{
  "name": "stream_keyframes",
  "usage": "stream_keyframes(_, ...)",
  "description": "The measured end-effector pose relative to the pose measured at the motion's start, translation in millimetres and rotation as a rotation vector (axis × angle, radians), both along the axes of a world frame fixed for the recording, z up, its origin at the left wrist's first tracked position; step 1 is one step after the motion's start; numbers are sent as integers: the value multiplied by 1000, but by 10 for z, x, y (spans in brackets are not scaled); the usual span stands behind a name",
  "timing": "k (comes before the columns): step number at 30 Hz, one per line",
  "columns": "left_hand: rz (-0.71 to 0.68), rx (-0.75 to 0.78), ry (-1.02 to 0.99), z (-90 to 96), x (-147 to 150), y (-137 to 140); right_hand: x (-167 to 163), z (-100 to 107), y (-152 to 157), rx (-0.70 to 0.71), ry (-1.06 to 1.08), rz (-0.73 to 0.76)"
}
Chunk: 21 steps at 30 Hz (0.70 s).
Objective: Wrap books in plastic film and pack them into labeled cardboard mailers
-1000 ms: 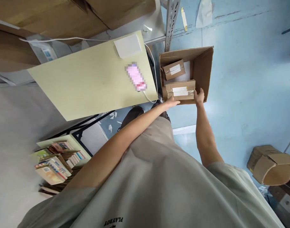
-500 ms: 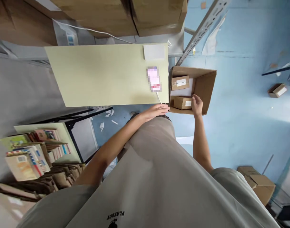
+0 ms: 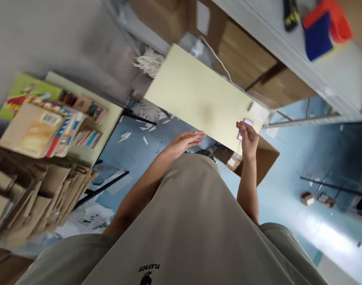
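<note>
My left hand hovers by the near edge of the pale yellow tabletop; its fingers are stretched out and it holds nothing. Raised over the right end of the table is my right hand, with fingers curled in and nothing visible in them. It partly covers a phone that lies on the tabletop. Below and beyond that hand, an open cardboard carton stands against the table's end. Inside it a small box with a white label shows; the tabletop and my right forearm hide part of the carton.
On the left, a side table bears stacked books, with folded cardboard in front. Large cartons fill the shelf behind the table. A grey upper shelf juts in at top right. Paper scraps litter the blue floor.
The view has swung left. My right hand has come away from the small box in the carton and risen over the table's right end. My left hand has left the table's corner.
</note>
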<state>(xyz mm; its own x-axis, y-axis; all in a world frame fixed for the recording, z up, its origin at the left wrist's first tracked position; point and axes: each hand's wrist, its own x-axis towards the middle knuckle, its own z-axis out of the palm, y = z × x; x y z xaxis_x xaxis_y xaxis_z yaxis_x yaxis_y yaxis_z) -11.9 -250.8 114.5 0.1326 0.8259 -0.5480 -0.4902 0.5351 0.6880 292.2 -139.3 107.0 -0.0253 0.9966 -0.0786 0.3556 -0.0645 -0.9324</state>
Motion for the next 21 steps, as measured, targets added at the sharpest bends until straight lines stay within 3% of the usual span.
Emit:
stream_keyframes(4, 353, 58, 46, 77, -838, -386, -1255, 145, 40, -50, 46, 307)
stream_keyframes(8, 677, 54, 41, 80, -1456, -982, -2341, 278, 68, -77, 34, 651)
stream_keyframes(15, 1203, -109, 44, -132, -1904, -2079, -3954, 250, -1, -131, 51, 1014)
stream_keyframes(21, 1484, -202, 166, -125, -2345, -2617, -5129, 98, -371, -196, 86, 1274)
